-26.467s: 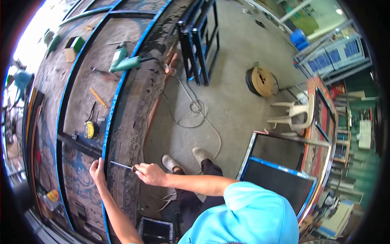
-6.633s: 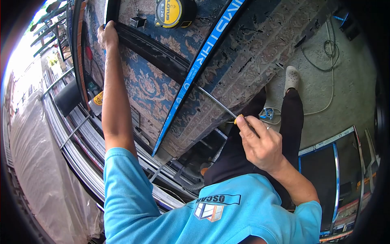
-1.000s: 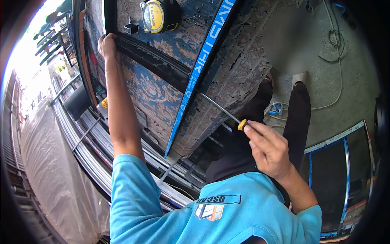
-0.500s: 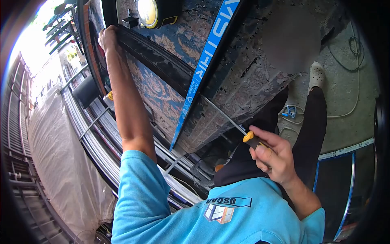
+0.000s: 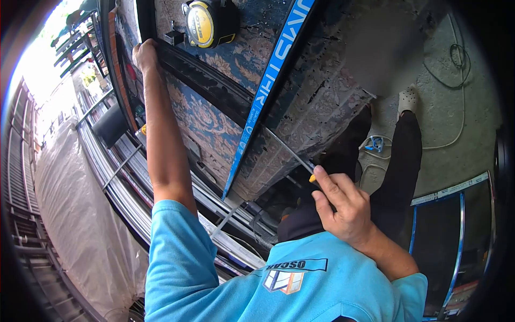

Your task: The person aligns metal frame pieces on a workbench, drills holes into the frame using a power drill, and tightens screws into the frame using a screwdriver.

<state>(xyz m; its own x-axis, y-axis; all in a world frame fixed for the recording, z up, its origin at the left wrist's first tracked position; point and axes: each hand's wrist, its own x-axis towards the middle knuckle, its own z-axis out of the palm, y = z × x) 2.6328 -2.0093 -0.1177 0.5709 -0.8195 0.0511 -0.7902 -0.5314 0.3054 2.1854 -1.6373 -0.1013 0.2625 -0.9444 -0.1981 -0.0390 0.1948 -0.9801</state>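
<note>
My right hand [image 5: 346, 206] is closed around a screwdriver whose yellow collar [image 5: 312, 178] shows by the fingertips; the rest of the handle is hidden in the hand. Its long metal shaft [image 5: 287, 148] runs up to the side of a black aluminium bar covered with blue printed film [image 5: 263, 94]. The tip's contact is hard to make out. At the far end of a dark crossbar [image 5: 206, 78], my left hand [image 5: 145, 55] grips the corner where it meets another black bar [image 5: 146, 21]. The crossbar's near end butts against the blue-filmed bar.
A worn patterned carpet [image 5: 212, 129] covers the work surface. A yellow-black tape measure [image 5: 201, 24] sits on it near the crossbar. Long metal profiles [image 5: 120, 177] are stacked at left beside plastic sheeting [image 5: 80, 214]. A cable [image 5: 461, 118] lies on the floor at right.
My right hand has shifted slightly up and left along the screwdriver, its fingers now nearer the yellow collar and turned differently. My left hand keeps its place on the frame corner.
</note>
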